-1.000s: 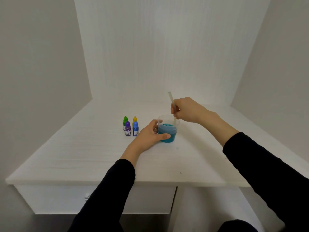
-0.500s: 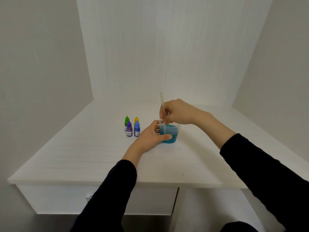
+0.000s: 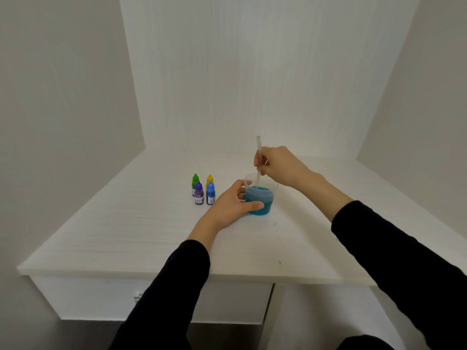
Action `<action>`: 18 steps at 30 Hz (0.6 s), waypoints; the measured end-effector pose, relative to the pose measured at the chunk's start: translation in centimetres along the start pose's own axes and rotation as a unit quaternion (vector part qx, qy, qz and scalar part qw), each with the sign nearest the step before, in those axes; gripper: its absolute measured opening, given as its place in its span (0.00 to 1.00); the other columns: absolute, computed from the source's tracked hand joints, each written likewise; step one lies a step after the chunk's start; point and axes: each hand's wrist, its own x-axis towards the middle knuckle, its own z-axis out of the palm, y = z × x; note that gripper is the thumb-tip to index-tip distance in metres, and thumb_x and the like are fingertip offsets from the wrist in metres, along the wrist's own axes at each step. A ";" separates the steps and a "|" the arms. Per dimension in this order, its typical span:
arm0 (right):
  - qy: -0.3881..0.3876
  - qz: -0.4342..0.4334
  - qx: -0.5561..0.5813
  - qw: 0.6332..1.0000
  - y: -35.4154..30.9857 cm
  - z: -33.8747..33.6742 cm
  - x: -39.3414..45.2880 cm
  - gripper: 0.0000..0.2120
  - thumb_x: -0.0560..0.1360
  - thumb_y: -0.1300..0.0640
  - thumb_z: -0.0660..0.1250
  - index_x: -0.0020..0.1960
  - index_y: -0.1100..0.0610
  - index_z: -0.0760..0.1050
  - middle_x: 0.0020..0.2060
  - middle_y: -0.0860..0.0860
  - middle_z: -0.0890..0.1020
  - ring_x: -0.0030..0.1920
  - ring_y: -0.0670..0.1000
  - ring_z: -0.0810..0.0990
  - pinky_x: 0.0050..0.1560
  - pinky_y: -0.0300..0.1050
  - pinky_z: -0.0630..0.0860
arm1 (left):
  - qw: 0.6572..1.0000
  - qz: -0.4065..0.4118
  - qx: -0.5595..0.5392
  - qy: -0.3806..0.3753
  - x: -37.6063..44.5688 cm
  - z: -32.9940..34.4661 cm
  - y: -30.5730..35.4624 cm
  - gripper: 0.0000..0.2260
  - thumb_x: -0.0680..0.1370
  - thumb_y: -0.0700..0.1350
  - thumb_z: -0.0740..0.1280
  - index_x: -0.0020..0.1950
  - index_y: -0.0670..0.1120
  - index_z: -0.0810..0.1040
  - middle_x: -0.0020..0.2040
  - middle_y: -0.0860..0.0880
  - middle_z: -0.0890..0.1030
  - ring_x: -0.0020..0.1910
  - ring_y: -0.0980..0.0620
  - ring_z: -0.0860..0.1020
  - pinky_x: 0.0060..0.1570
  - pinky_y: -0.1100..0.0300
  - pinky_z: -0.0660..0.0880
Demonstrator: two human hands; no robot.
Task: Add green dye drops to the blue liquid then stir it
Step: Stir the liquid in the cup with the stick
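head cam, looks fwd/down, desk (image 3: pixel 126 236) near.

Under our hands lies a white counter (image 3: pixel 141 223) with a matt, finely grained wood-look finish, and the wall panel beyond them shows the same streaked texture. Our left hand (image 3: pixel 228 207) wraps a clear, smooth plastic cup (image 3: pixel 261 197) holding glossy blue-green liquid (image 3: pixel 260 193). Our right hand (image 3: pixel 280 168) pinches a translucent, frosted plastic stirring stick (image 3: pixel 258 157). Left of our left hand stand four small plastic dropper bottles (image 3: pixel 203 189) with slightly shiny caps and paper labels. Our sleeves (image 3: pixel 177 286) are black matt cloth.
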 end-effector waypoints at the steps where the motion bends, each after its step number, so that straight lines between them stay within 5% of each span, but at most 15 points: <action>1: -0.002 0.006 -0.006 1.000 0.2 -0.2 -0.1 0.07 0.76 0.65 0.61 0.48 0.58 0.76 0.46 0.55 0.81 0.47 0.54 0.81 0.52 0.47 0.77 | 1.000 0.001 0.000 0.001 0.0 0.0 0.0 0.30 0.71 0.52 0.75 0.69 0.55 0.65 0.59 0.56 0.75 0.57 0.57 0.76 0.46 0.68 0.74; 9: -0.054 0.028 -0.061 0.996 0.8 -2.2 -1.4 0.07 0.74 0.66 0.62 0.46 0.56 0.75 0.45 0.53 0.80 0.47 0.54 0.80 0.51 0.47 0.78 | 1.000 0.004 0.001 0.002 0.0 0.0 -0.1 0.31 0.71 0.51 0.75 0.70 0.54 0.65 0.59 0.56 0.75 0.58 0.58 0.75 0.50 0.66 0.73; 14: -0.099 0.016 -0.054 0.994 -0.2 -2.8 -1.9 0.07 0.72 0.66 0.65 0.43 0.55 0.75 0.38 0.50 0.79 0.42 0.50 0.79 0.39 0.38 0.73 | 1.000 0.006 -0.003 0.005 0.1 0.0 -0.2 0.30 0.71 0.51 0.75 0.69 0.54 0.65 0.60 0.55 0.76 0.58 0.58 0.76 0.52 0.64 0.74; 18: -0.128 -0.006 -0.024 0.992 -1.2 -2.8 -1.8 0.06 0.70 0.66 0.67 0.43 0.55 0.76 0.36 0.49 0.80 0.37 0.47 0.79 0.41 0.40 0.76 | 1.000 0.007 -0.001 0.007 0.0 0.0 -0.2 0.30 0.70 0.51 0.75 0.68 0.56 0.66 0.59 0.57 0.76 0.58 0.59 0.75 0.50 0.66 0.74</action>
